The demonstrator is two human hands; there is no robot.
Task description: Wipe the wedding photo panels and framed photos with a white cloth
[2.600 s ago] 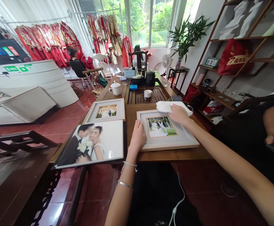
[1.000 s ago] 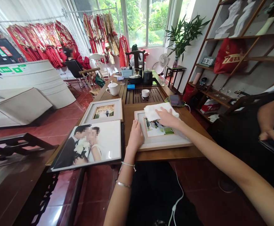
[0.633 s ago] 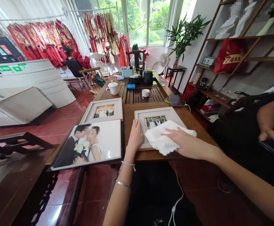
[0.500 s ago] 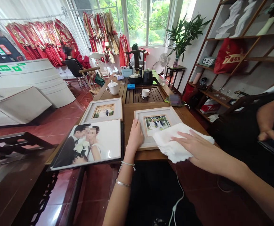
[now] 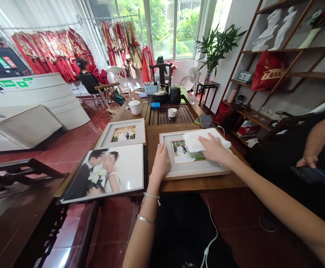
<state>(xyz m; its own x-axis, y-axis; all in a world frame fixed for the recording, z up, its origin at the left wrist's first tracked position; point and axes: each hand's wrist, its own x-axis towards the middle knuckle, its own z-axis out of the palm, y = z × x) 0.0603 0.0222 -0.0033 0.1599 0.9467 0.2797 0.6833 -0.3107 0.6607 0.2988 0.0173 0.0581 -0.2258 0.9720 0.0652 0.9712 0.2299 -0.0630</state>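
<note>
A pale wooden picture frame with a wedding photo lies flat near the front edge of the wooden table. My left hand rests on the frame's left edge, fingers curled over it and holding it still. My right hand lies flat with fingers stretched out on a white cloth, pressing it onto the glass at the frame's upper right.
A second framed photo and a large frameless wedding print lie to the left. Behind stand a tea tray with a cup, a white teapot, kettles and a phone. Another person's arm holds a phone at right, before shelves.
My right hand swept the cloth from the frame's upper edge down to its lower right corner, then back up to the upper right. The left hand stayed on the frame's edge.
</note>
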